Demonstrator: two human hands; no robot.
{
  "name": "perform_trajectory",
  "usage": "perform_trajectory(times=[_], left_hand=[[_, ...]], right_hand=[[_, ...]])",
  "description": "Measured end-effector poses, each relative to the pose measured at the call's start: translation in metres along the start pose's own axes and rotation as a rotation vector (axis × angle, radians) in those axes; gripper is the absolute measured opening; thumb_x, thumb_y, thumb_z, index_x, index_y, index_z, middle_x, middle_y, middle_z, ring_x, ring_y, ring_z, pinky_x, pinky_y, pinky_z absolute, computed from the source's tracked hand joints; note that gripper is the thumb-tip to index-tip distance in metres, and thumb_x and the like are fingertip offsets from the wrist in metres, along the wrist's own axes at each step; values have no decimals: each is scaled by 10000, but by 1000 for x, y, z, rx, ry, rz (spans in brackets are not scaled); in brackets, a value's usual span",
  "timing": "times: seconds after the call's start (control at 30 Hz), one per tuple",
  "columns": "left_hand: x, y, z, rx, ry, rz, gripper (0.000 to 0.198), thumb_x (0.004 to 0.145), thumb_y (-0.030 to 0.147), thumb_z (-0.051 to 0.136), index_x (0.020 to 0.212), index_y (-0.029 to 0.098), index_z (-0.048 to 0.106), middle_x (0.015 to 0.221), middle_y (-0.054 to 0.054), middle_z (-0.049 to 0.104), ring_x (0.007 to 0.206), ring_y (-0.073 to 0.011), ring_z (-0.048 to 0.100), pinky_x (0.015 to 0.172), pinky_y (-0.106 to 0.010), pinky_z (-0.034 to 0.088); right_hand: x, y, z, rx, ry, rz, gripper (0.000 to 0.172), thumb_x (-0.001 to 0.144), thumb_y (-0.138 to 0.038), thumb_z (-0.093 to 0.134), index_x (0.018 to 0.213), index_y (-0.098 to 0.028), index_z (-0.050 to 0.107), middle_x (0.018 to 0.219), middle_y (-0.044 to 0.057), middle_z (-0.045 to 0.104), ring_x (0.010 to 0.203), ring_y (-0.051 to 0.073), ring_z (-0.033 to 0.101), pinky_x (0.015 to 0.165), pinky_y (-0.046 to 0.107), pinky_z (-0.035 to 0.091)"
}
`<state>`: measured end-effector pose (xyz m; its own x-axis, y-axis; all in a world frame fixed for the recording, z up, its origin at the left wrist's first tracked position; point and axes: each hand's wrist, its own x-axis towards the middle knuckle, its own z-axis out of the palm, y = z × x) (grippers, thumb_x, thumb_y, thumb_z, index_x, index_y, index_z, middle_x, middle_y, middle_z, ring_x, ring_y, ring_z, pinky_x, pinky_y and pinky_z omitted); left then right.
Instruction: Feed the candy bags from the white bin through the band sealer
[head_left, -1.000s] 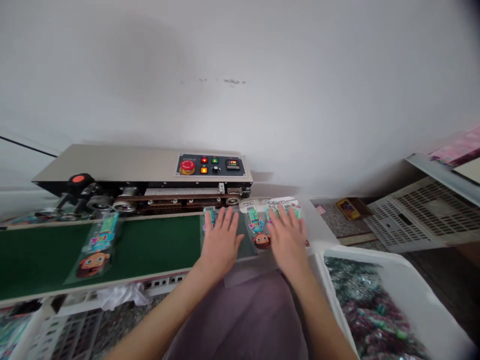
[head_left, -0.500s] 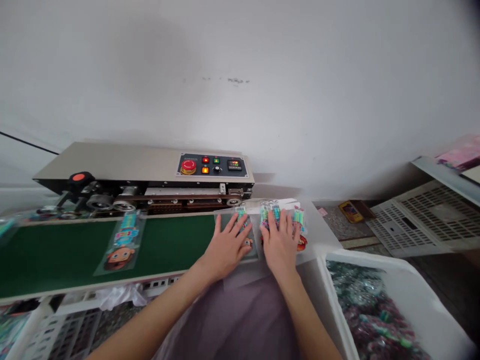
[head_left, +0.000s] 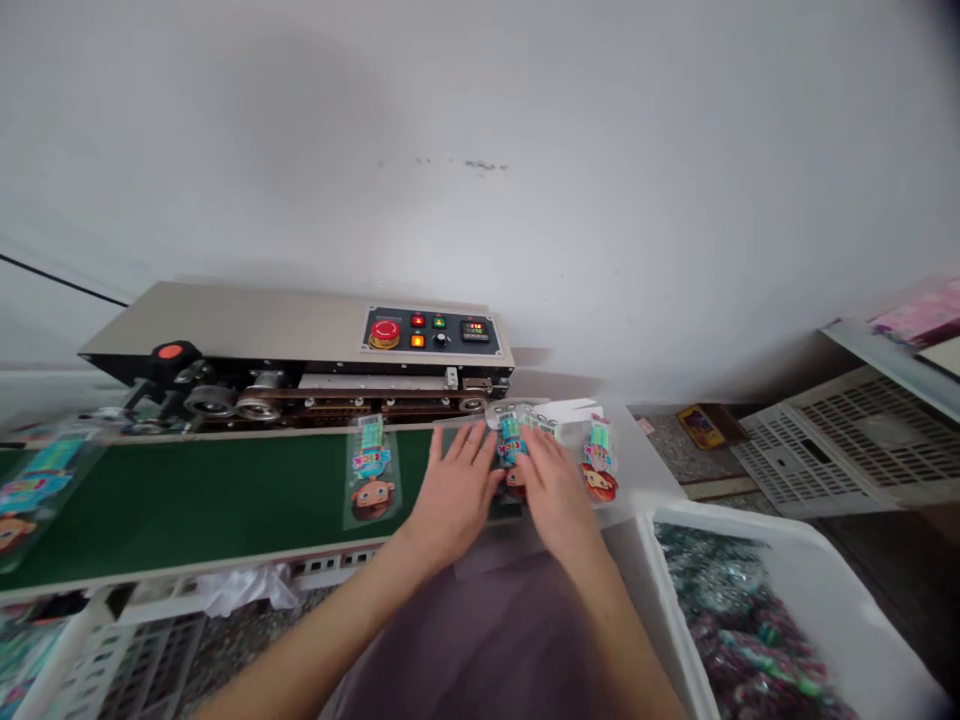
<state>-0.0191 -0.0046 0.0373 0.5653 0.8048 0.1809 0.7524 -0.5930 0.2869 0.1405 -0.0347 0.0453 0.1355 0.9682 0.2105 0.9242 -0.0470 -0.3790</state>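
My left hand lies flat with fingers spread over a clear bag at the right end of the green belt. Beside it, my right hand rests with fingers extended on clear bags. Between the hands a bagged toy pack with a cartoon face shows, partly covered by fingers. To the right of my right hand, another cartoon-face pack lies on the white surface. Further left on the belt are a bagged pack and, at the left edge, a tilted one.
Behind the belt stands a sealing machine with a red button and lit control panel. A white bin of shiny wrapped packs is at lower right. Plastic crates and a small yellow box lie beyond it.
Another bagged pack now shows on the belt left of my left hand, and the earlier one has moved to the left edge. The packs under my hands have shifted left.
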Motion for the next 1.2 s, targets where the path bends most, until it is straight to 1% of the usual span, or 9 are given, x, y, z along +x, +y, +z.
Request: perform_trajectory(times=[0.1, 0.23, 0.33, 0.43, 0.53, 0.7, 0.87, 1.0, 1.2], left_hand=[[10, 14, 17, -51, 9, 63, 545, 1069, 425, 238, 1534, 179, 377, 1628, -109, 334, 1506, -285, 297, 1194, -624, 258], [13, 9, 33, -37, -14, 128, 548, 1069, 434, 207, 1557, 212, 324, 1649, -86, 293, 1524, -270, 253, 1197, -654, 200], [9, -7, 31, -23, -44, 170, 524, 1072, 393, 215, 1563, 239, 309, 1652, -84, 289, 1524, -268, 252, 1199, -662, 161], [5, -19, 23, -27, -94, 188, 504, 1068, 325, 232, 1557, 248, 328, 1640, -106, 314, 1514, -280, 277, 1189, -663, 172], [7, -21, 22, -27, -94, 181, 504, 1063, 293, 233, 1550, 224, 345, 1641, -115, 308, 1524, -277, 252, 1193, -645, 184], [10, -17, 32, 3, -61, 204, 543, 1073, 373, 187, 1578, 193, 269, 1656, -88, 269, 1537, -268, 208, 1205, -664, 117], [3, -20, 33, 48, -36, 174, 546, 1076, 396, 157, 1563, 207, 316, 1653, -82, 274, 1532, -265, 229, 1203, -686, 55], [-5, -26, 27, 73, -16, 113, 521, 1073, 377, 204, 1533, 208, 382, 1641, -87, 305, 1522, -267, 260, 1202, -697, 36], [-16, -33, 1, 151, -5, -44, 468, 1039, 285, 331, 1449, 157, 516, 1576, -139, 421, 1474, -342, 354, 1192, -715, 82]], right_hand=[[-2, 25, 4, -6, 78, 48, 511, 1006, -324, 287, 1371, -173, 610, 1433, 132, 584, 1374, 280, 455, 1127, 490, 368], [-10, 40, 21, -94, 63, 37, 507, 1034, -361, 266, 1425, -223, 557, 1570, 89, 439, 1459, 274, 347, 1153, 519, 303], [-12, 53, 23, -140, 59, 8, 506, 1048, -404, 254, 1446, -263, 533, 1586, 61, 420, 1471, 259, 333, 1190, 533, 227], [-9, 64, 16, -219, 45, -19, 499, 1048, -424, 273, 1448, -275, 532, 1578, 51, 434, 1476, 273, 325, 1205, 555, 179], [-6, 58, 12, -313, 38, -43, 504, 1048, -431, 292, 1483, -267, 487, 1576, 70, 435, 1479, 291, 315, 1194, 582, 181], [-10, 34, 15, -422, -28, -78, 515, 1037, -432, 349, 1515, -265, 442, 1603, 97, 383, 1472, 350, 315, 1155, 645, 210], [-8, 45, 4, -437, -115, -146, 492, 1038, -411, 367, 1521, -336, 419, 1610, 43, 377, 1483, 325, 306, 1159, 631, 227], [-2, 52, -7, -434, -193, -215, 493, 1041, -390, 367, 1532, -352, 390, 1625, 27, 343, 1490, 318, 296, 1148, 624, 268], [1, 30, -8, -407, -198, -261, 508, 1028, -387, 411, 1533, -327, 396, 1646, 33, 300, 1502, 318, 263, 1157, 601, 274]])
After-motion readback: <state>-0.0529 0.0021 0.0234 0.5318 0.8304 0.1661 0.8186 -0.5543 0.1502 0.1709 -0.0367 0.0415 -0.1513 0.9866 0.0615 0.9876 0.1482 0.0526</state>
